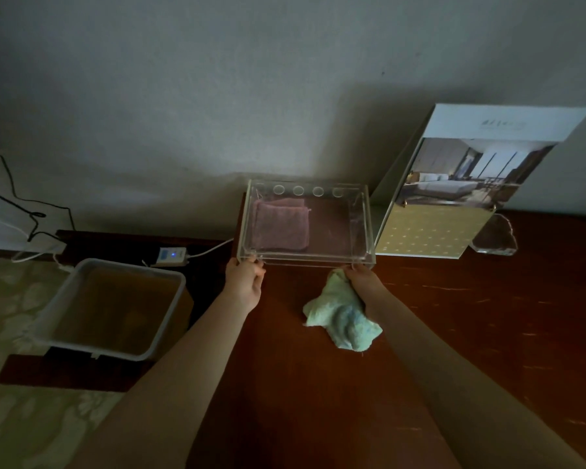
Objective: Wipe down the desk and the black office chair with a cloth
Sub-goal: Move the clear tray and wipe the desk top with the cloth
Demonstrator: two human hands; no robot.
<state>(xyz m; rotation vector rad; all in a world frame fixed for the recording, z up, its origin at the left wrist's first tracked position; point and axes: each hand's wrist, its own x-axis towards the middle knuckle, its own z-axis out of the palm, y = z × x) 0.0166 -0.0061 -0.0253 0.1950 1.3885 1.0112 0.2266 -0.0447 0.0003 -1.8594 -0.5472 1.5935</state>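
Tray of clear plastic stands at the back of the bench, with a pink towel folded in its left half. The left grip curls round the tray's front left corner. At the front right corner, the right grip is closed on a green cloth that trails onto the bench just before the tray, and a brochure leans to the tray's right.

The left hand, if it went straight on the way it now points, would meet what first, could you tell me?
The clear tray: the left hand grips its front left corner, so that front wall stops it at once. Past it, the folded pink cloth inside looks next in line.
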